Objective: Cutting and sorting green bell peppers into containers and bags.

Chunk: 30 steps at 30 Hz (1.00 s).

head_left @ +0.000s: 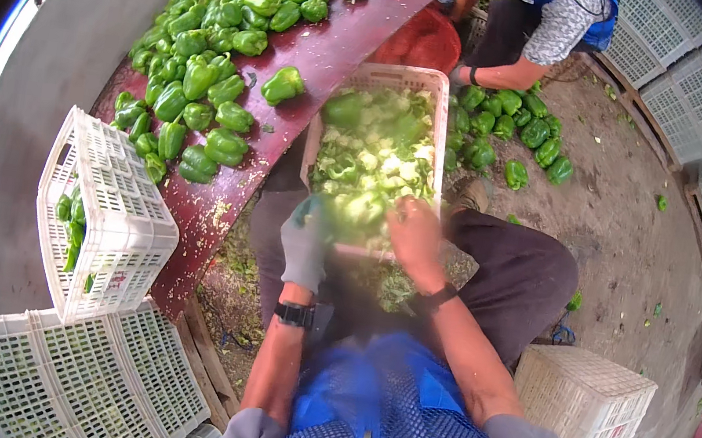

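Pale plastic crate (385,77) resting on the lap and against the edge of the dark red table (329,48), filled to the brim with green peppers (371,164); likely heavy when full, stiff in the walls yet apt to flex at the lattice, so best gripped at the near rim with both hands; peppers firm, smooth-skinned and somewhat slippery, prone to bruising if dropped. Left hand (305,244), in a grey glove, at the near left corner of the rim, fingers curled, grip too blurred to tell; right hand (414,232), bare, over the near peppers, fingers bent together, clamped or not impossible to tell. Loose peppers (213,50) heaped on the table; empty white lattice crates (107,222) at left, one with a small red label on its side; another white crate (580,400) at right; more stacked at far right.
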Motion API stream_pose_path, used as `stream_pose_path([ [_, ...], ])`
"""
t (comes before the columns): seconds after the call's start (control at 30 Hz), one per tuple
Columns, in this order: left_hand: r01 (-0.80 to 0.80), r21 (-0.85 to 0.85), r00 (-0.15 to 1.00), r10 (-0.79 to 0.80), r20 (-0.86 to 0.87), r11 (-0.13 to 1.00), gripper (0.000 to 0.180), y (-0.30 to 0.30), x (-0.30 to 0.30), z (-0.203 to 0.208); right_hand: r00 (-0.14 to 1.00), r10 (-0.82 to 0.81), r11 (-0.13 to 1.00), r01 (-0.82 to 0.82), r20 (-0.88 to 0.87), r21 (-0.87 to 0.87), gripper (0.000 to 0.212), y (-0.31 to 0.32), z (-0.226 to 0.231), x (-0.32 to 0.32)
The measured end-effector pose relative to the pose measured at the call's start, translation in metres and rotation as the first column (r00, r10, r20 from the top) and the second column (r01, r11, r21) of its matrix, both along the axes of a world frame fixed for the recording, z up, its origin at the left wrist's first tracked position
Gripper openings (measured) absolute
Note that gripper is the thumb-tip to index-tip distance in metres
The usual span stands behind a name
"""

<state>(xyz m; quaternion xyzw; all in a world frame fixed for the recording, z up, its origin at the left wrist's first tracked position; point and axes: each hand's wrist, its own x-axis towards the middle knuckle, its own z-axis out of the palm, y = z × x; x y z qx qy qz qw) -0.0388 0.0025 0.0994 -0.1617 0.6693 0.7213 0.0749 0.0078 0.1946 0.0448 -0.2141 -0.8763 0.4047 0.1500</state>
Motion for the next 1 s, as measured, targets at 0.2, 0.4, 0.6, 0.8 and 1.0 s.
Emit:
stream_pose_path([
  [0.2, -0.313, -0.636, 0.721, -0.260, -0.643, 0.705, 0.028, -0.061, -0.010, 0.099, 0.892, 0.379, 0.867, -0.435, 0.245, 0.244, 0.040, -0.048, -0.002, -0.021],
  [0.4, -0.808, -0.582, 0.522, -0.349, -0.778, 0.090, 0.032, -0.210, -0.063, 0.233, 0.887, 0.410, 0.818, -0.460, 0.212, 0.346, 0.041, -0.052, -0.030, -0.026],
  [0.6, -0.770, -0.629, 0.582, -0.283, -0.762, 0.107, 0.056, -0.227, -0.057, 0.241, 0.888, 0.439, 0.873, -0.458, 0.140, 0.168, 0.033, -0.031, -0.008, -0.036],
  [0.8, -0.027, -0.223, 0.969, -0.030, -0.247, 0.974, 0.047, -0.098, 0.014, 0.097, 0.969, 0.240, 0.893, -0.245, -0.062, -0.377, 0.047, -0.020, 0.027, -0.021],
  [1.0, 0.366, 0.314, 0.923, -0.384, -0.007, 0.876, 0.038, -0.024, 0.052, -0.002, 0.784, 0.596, 0.747, -0.620, -0.173, -0.239, 0.035, -0.032, 0.069, 0.019],
])
